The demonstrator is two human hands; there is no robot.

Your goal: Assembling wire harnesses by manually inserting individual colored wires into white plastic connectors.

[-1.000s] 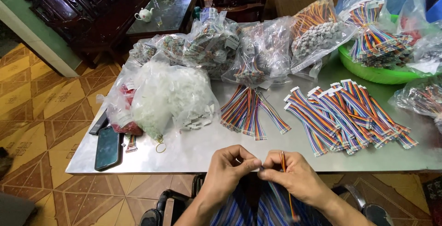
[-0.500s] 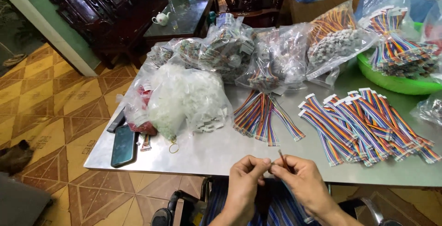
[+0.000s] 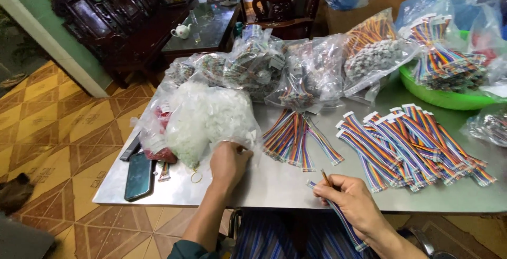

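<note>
My left hand (image 3: 228, 164) reaches into the mouth of a clear plastic bag of small white parts (image 3: 211, 119) on the steel table (image 3: 274, 185); its fingertips are hidden by the bag. My right hand (image 3: 351, 201) is closed on a rainbow ribbon cable (image 3: 343, 222) and a thin stick-like tool (image 3: 325, 177) near the table's front edge. A loose bundle of ribbon cables (image 3: 298, 137) lies between the hands and further back.
Rows of ribbon cables with white connectors (image 3: 412, 145) lie at the right. Several clear bags of parts (image 3: 296, 71) stand behind, with a green basin (image 3: 449, 92) at far right. A dark phone (image 3: 140, 174) lies at the table's left. Dark wooden furniture (image 3: 132, 21) stands beyond.
The hands were together at the table's front edge; now my left hand has moved left into the white-parts bag while my right hand stays holding the cable.
</note>
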